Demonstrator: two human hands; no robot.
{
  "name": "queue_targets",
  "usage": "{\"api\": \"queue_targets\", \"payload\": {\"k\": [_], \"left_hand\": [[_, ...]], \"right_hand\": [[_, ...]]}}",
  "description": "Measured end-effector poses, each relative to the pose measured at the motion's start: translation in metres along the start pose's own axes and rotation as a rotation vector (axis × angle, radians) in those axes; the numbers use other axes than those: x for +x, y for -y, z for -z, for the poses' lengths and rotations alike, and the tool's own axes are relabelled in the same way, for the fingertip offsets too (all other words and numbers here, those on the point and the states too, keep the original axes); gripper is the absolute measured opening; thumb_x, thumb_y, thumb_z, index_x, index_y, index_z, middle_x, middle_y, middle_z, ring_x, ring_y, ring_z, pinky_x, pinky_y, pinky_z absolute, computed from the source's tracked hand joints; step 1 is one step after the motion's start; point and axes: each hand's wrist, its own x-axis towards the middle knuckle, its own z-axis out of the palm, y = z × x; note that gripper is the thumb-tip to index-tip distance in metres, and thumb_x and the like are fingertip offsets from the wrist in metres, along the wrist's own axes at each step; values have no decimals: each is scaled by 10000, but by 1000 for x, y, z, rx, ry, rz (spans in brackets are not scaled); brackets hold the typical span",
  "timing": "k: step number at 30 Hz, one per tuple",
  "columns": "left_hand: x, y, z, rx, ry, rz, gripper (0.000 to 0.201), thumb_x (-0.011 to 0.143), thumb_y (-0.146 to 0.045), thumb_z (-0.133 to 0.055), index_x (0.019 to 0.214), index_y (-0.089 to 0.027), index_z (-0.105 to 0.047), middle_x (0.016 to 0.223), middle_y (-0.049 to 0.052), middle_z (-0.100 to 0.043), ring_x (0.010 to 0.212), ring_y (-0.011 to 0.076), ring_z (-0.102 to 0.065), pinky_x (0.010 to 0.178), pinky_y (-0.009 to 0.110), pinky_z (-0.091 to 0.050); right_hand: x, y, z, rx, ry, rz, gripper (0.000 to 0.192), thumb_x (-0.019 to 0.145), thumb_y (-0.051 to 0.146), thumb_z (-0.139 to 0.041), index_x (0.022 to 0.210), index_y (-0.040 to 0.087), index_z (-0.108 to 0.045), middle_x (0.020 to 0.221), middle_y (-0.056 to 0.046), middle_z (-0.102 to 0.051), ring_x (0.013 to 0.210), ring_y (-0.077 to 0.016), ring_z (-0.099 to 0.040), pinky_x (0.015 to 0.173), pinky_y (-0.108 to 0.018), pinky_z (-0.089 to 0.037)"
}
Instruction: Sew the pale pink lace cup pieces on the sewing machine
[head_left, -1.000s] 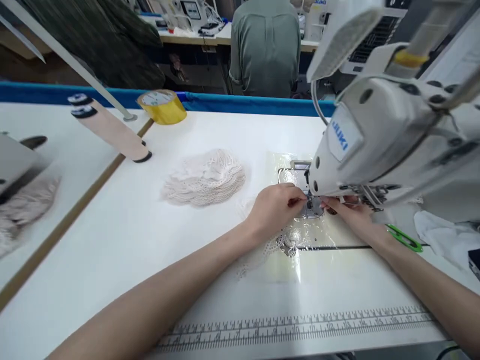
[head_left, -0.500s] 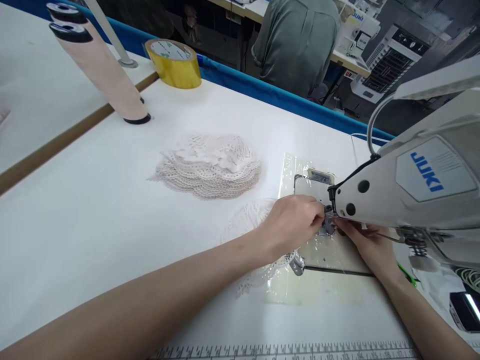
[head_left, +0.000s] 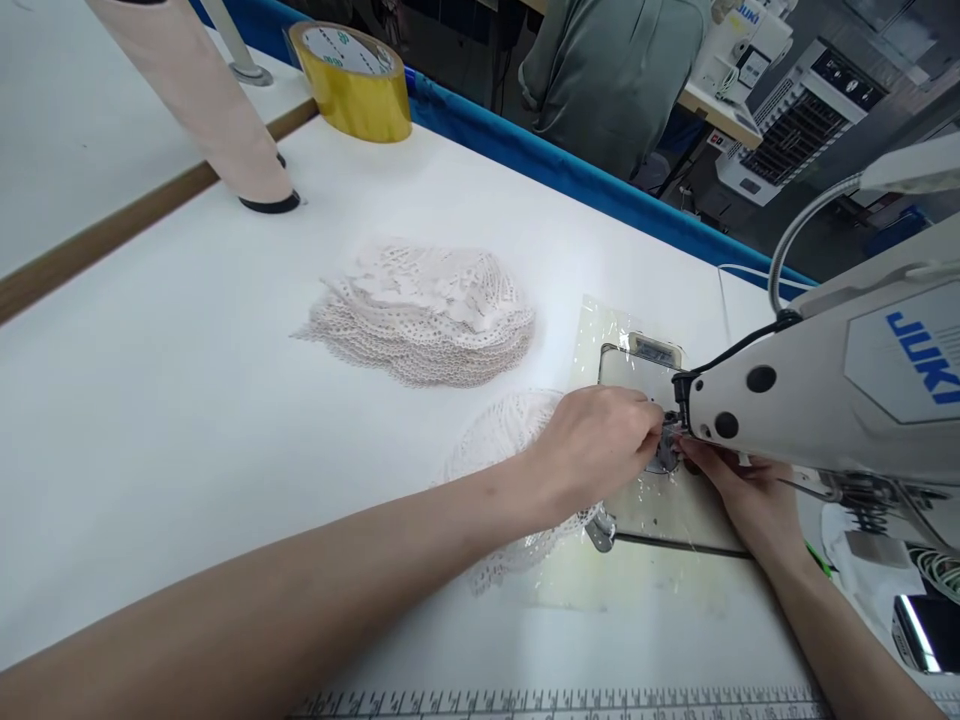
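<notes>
My left hand [head_left: 604, 440] is closed in a pinch just left of the presser foot [head_left: 666, 447] of a white JUKI sewing machine [head_left: 810, 400]. What its fingertips grip is too small to make out. From the other side, under the machine head, my right hand [head_left: 750, 495] reaches in with thumb and fingers pressed together at the needle area; anything in them is hidden. A loose white lace piece [head_left: 499, 435] lies beneath my left wrist and forearm, its scalloped edge showing on both sides. Beyond it sits a stack of pale lace pieces [head_left: 427, 320].
A yellow tape roll [head_left: 356, 90] and a pale pink thread cone [head_left: 202, 100] stand at the far left. A printed ruler [head_left: 555, 703] runs along the near edge. A phone [head_left: 928, 632] lies at right. Past the blue table edge [head_left: 525, 140] sits a person in a grey-green top [head_left: 615, 80].
The camera view has shifted a little, so the thread cone sits higher and the machine farther right. Both hands stay at the needle with little visible change.
</notes>
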Motion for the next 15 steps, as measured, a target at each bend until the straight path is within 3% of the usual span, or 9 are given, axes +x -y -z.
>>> {"api": "queue_targets", "payload": {"k": [15], "left_hand": [[1,1,-4,25,-6,-37,178,804,-99,-509,669,-171,-600,663,-10,-597,599,114,-541,488,257,-345]], "right_hand": [[-4,20,-3,42,-21,-60,336,652,476,-748,892,244,-720,933,-31,-726,1001,-323,-635,920,-445,-498]]}}
